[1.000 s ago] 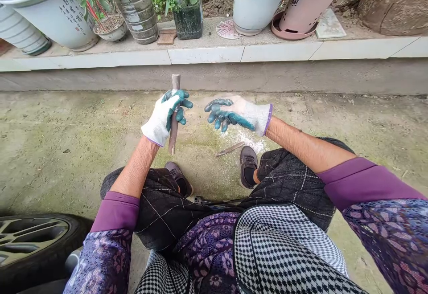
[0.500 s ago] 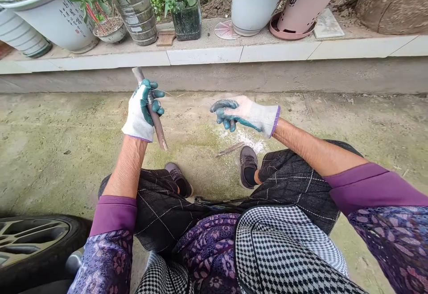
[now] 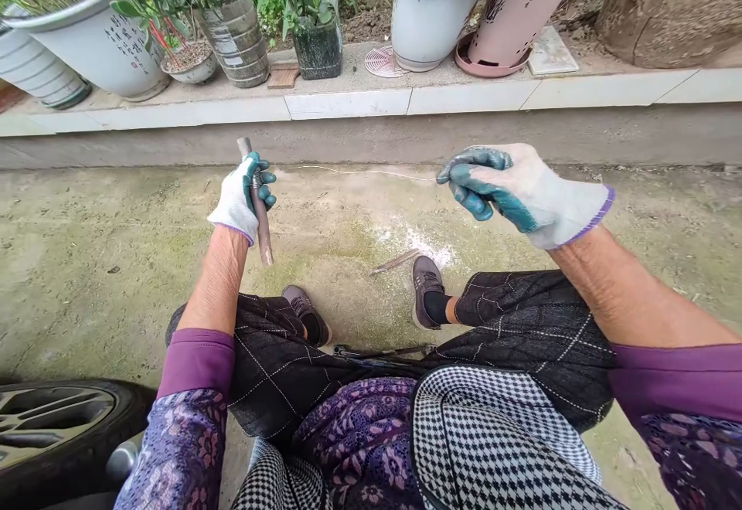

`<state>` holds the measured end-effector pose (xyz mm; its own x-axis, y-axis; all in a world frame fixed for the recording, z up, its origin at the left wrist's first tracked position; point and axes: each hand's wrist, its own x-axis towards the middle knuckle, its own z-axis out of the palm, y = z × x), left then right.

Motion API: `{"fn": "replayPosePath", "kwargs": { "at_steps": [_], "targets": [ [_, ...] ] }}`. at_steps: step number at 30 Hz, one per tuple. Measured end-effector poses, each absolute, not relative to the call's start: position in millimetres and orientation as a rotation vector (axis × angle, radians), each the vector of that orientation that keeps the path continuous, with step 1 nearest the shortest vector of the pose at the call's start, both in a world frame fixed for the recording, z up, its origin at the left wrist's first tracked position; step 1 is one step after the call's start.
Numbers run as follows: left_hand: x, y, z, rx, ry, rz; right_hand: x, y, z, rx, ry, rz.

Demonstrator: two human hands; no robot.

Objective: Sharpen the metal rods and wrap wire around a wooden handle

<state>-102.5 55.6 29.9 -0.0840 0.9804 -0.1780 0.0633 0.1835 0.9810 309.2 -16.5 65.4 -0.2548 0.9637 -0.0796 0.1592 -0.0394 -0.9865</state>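
Above the concrete floor (image 3: 144, 263), the left hand (image 3: 235, 197) is gripping a short stick (image 3: 263, 224), its fingers curling around the upper part. The stick is standing nearly upright within that grip, leaning slightly, its top poking out above the hand and its lower end hanging below the fingers. Well apart, the right hand (image 3: 513, 185) is pinching a thin thread (image 3: 371, 172), which is running, slightly slack, across the gap toward the left hand. Both hands are wearing white gloves with green coating. Below, white powder (image 3: 437, 251) is lying scattered near a shoe (image 3: 427, 286), and a strip of wood (image 3: 394, 262) is resting just beside the shoe. Beyond, flowerpots (image 3: 432, 27) are lining a ledge with white tiles (image 3: 348, 104), while a wheel (image 3: 55, 421) is showing at the lower left.
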Motion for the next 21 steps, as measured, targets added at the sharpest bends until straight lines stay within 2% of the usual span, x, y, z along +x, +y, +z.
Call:
{"fn": "replayPosePath", "kwargs": {
  "at_steps": [6,11,14,18,21],
  "targets": [
    [-92,60,24,0.895,1.527,1.216,310,-37,65,-1.347,-2.013,1.504],
    [-90,62,15,0.789,1.681,1.316,298,-49,66,-1.334,-2.271,0.954],
    [-91,62,15,0.782,1.681,1.346,300,-48,66,-1.398,-2.266,0.793],
    [-94,60,20,0.837,1.633,1.349,306,-45,64,-1.433,-2.16,0.797],
    [-94,57,25,0.827,1.628,1.337,307,-46,65,-1.418,-2.01,0.972]
  ]
}}
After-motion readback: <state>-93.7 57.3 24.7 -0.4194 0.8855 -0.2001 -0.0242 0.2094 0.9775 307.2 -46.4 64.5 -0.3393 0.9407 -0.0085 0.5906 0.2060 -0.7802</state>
